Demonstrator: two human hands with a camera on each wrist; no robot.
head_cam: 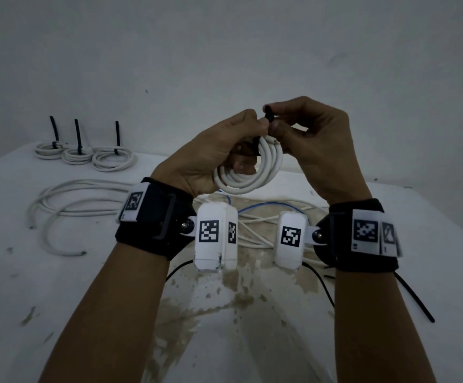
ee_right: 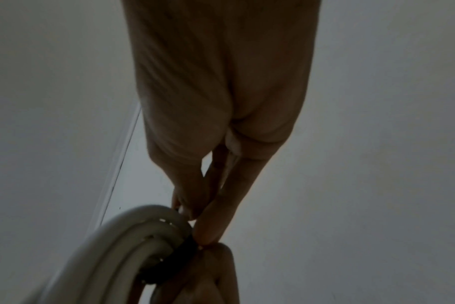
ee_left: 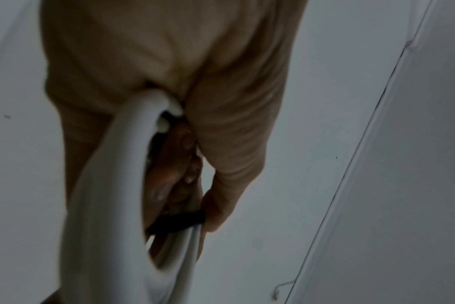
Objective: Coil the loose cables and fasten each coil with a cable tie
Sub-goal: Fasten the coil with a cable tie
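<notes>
Now we hold white coil (head_cam: 248, 172) above worktop (head_cam: 58, 272): left hand (head_cam: 211, 153) grips loops, right hand (head_cam: 316, 142) pinches black cable tie (head_cam: 268, 115) at top. Risk, we judge: grip slackens, loops spring apart before tie locks.

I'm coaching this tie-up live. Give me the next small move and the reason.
Probably pull the black cable tie snug with the right hand. The left hand grips the white coil, the tie wraps its top, and both hands pinch the tie there.

Dim, flat, grey light; wrist views blurred, perhaps motion; head view edges bowed.
</notes>
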